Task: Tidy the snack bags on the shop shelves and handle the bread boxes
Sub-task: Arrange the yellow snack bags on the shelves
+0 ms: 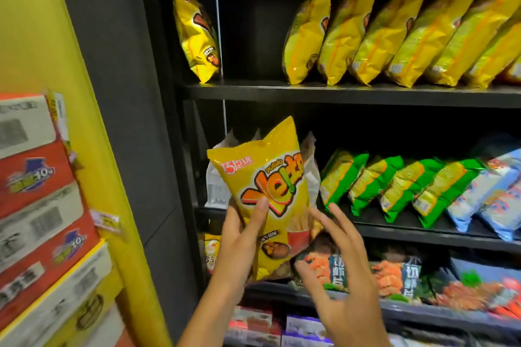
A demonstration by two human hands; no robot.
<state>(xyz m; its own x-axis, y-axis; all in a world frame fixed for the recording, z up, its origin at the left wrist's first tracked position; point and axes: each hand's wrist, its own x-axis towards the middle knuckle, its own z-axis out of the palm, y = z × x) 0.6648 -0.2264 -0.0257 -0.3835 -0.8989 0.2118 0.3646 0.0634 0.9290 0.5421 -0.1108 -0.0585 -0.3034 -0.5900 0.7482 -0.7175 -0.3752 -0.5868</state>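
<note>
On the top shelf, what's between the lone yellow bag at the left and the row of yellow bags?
In the head view, a thin upright divider, then bare shelf.

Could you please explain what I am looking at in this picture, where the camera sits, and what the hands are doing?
There is no machine here: a person wears a wide-angle camera on the head, so you look forward and down at their own two hands in front of dark shop shelves. The left hand grips a yellow snack bag from below, thumb across its front. The right hand is open beside the bag, fingers spread, holding nothing; whether it touches the bag I cannot tell. The top shelf carries a row of leaning yellow bags and one more yellow bag apart at the left. The middle shelf has green bags and light blue bags. Lower shelves hold dark bags with orange pictures. At the far left stands a stack of red and white boxes.
</note>
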